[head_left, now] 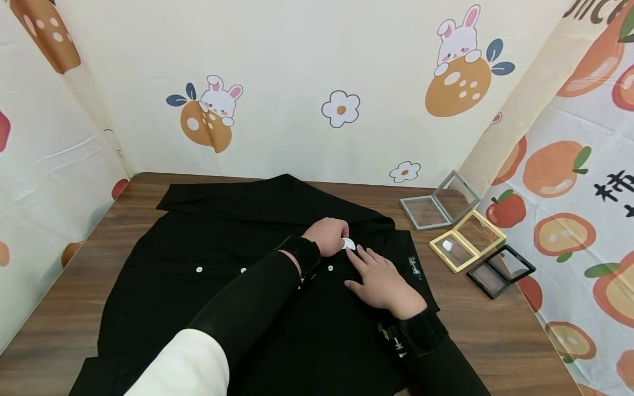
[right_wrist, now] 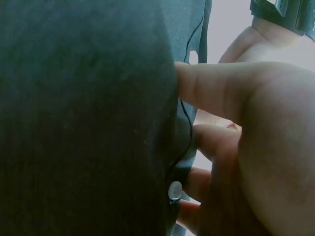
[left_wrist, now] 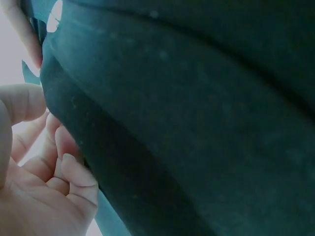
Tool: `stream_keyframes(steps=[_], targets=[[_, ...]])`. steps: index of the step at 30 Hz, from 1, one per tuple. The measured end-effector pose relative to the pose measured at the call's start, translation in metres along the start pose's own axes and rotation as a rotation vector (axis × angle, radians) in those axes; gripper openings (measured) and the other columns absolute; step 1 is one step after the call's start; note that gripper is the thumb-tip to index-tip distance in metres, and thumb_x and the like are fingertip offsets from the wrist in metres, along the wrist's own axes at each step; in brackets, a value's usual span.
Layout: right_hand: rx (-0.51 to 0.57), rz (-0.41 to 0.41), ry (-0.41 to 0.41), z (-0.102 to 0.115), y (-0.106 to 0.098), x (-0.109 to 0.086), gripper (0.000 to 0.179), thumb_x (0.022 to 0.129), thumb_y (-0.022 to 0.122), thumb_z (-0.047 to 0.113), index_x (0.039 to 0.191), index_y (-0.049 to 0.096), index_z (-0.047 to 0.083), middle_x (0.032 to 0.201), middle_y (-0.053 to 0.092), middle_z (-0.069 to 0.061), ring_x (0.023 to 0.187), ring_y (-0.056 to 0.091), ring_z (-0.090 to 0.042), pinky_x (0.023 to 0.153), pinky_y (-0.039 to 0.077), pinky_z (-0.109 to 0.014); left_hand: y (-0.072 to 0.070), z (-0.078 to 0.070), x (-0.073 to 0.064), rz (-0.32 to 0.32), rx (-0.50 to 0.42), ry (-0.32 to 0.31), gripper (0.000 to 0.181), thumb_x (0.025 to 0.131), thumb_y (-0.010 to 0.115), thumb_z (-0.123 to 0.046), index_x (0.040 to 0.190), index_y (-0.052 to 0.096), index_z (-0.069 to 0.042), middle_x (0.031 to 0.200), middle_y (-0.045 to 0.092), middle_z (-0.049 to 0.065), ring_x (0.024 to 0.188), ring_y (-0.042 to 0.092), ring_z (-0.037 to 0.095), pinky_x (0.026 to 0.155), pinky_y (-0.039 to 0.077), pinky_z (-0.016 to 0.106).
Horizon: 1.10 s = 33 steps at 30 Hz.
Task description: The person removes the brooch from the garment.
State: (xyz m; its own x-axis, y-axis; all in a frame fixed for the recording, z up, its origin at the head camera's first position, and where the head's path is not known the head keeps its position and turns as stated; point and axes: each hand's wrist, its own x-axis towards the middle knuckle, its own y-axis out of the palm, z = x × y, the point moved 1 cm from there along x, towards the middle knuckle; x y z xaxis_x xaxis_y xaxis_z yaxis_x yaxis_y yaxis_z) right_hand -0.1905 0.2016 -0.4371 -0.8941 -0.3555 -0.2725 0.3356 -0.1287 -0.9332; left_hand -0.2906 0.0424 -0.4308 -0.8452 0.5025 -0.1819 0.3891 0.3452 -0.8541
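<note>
The fingers of the left hand [head_left: 326, 236] are curled, and its grip seems to pinch a small white thing [head_left: 349, 244]; the right hand [head_left: 381, 278] lies next to it with fingers spread out, touching the black shirt [head_left: 208, 236]. The shirt is laid out wide, so that bit looks done, but with both hands on it the work looks unfinished; I can't tell how much is left. White buttons [head_left: 330, 268] make a row along it; they are too small to show if they are done up. The shirt is long from the left edge of the tabletop [head_left: 495, 335] toward the right edge, and its label [head_left: 414, 268] end, maybe the collar, points right. Near the back right corner sit a grey frame [head_left: 442, 210], a yellow frame [head_left: 467, 242] and a black frame [head_left: 497, 273], all folded open.
</note>
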Motion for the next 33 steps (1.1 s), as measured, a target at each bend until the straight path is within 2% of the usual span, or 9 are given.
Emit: stream_keyframes(steps=[8,15,17,20,26,33], targets=[[-0.007,-0.009,0.0,0.002,0.001,0.0,0.075,0.104,0.06,0.045,0.165,0.027,0.016,0.169,0.022,-0.016,0.154,0.02,-0.039,0.12,0.022,-0.061,-0.003,0.006,-0.002,-0.01,-0.042,-0.017,0.012,0.103,0.061,-0.014,0.092,0.067,-0.015,0.083,0.063,-0.001,0.071,0.057,0.016,0.067,0.048,0.028],[0.01,0.0,-0.009,0.002,0.001,-0.001,0.075,0.104,0.061,0.044,0.165,0.026,0.016,0.169,0.02,-0.017,0.154,0.018,-0.04,0.12,0.02,-0.062,-0.004,0.01,-0.005,0.021,-0.128,-0.073,0.012,0.104,0.058,-0.013,0.094,0.065,-0.014,0.086,0.064,0.002,0.055,0.058,0.019,0.049,0.049,0.03],[0.022,-0.004,-0.015,0.002,0.002,-0.001,0.076,0.104,0.061,0.043,0.165,0.026,0.015,0.169,0.02,-0.018,0.154,0.018,-0.041,0.119,0.02,-0.063,-0.004,0.012,-0.005,0.023,-0.143,-0.077,0.012,0.104,0.058,-0.012,0.094,0.065,-0.014,0.086,0.064,0.003,0.054,0.057,0.018,0.048,0.049,0.03],[0.032,-0.006,-0.018,0.0,0.003,-0.001,0.076,0.103,0.061,0.043,0.165,0.026,0.015,0.169,0.02,-0.019,0.154,0.018,-0.041,0.119,0.02,-0.063,-0.005,0.015,-0.006,0.022,-0.148,-0.066,0.012,0.103,0.059,-0.01,0.094,0.066,-0.013,0.086,0.064,0.003,0.056,0.058,0.019,0.053,0.05,0.03],[0.035,-0.002,-0.011,0.0,0.003,0.0,0.075,0.103,0.061,0.045,0.165,0.027,0.018,0.169,0.02,-0.017,0.155,0.017,-0.04,0.119,0.019,-0.063,-0.004,0.025,-0.003,0.011,-0.117,-0.04,0.01,0.1,0.062,-0.009,0.093,0.067,-0.015,0.091,0.064,-0.001,0.076,0.06,0.015,0.071,0.051,0.029],[0.024,0.009,-0.004,0.002,0.002,-0.001,0.072,0.103,0.061,0.044,0.164,0.032,0.017,0.169,0.019,-0.017,0.155,0.017,-0.04,0.12,0.019,-0.063,-0.009,0.027,-0.007,0.027,-0.129,-0.014,0.009,0.1,0.061,-0.007,0.099,0.067,-0.013,0.094,0.064,0.0,0.079,0.06,0.016,0.071,0.051,0.028]])
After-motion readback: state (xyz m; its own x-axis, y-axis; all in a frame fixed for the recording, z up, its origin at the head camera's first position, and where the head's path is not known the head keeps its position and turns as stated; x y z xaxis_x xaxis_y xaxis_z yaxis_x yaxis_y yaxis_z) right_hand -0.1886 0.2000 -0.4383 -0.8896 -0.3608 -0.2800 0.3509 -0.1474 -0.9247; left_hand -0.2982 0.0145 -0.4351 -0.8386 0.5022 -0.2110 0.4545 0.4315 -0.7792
